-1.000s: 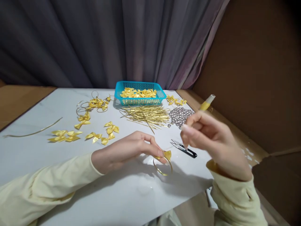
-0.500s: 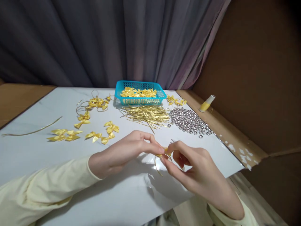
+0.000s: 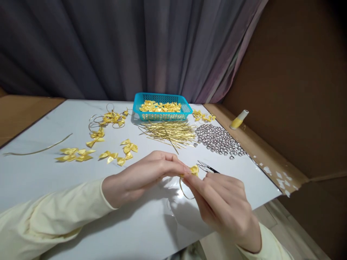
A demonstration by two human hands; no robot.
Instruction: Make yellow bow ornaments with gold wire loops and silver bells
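A yellow ribbon bow (image 3: 194, 170) is pinched at the fingertips of my left hand (image 3: 151, 173), above the table's front part. My right hand (image 3: 225, 202) meets it there, thumb and forefinger closed at the bow's lower side. A thin gold twist tie (image 3: 182, 189) curves down in a loop below the fingertips. Which fingers press on the tie and which on the ribbon is hidden. Just behind my right hand lie small scissors (image 3: 207, 167), their handles partly covered by it.
A blue basket (image 3: 162, 116) of yellow bows stands at the back. Before it lie gold twist ties (image 3: 170, 133) and, rightward, silver bells or beads (image 3: 218, 139). Loose bows (image 3: 76, 154) and looped ones (image 3: 112, 118) lie left. A yellow-white tube (image 3: 238, 120) stands on the right ledge.
My right hand has turned over, back upward, and its fingers have closed in at the bow. More of the bow and the scissors now show. My left hand has barely moved.
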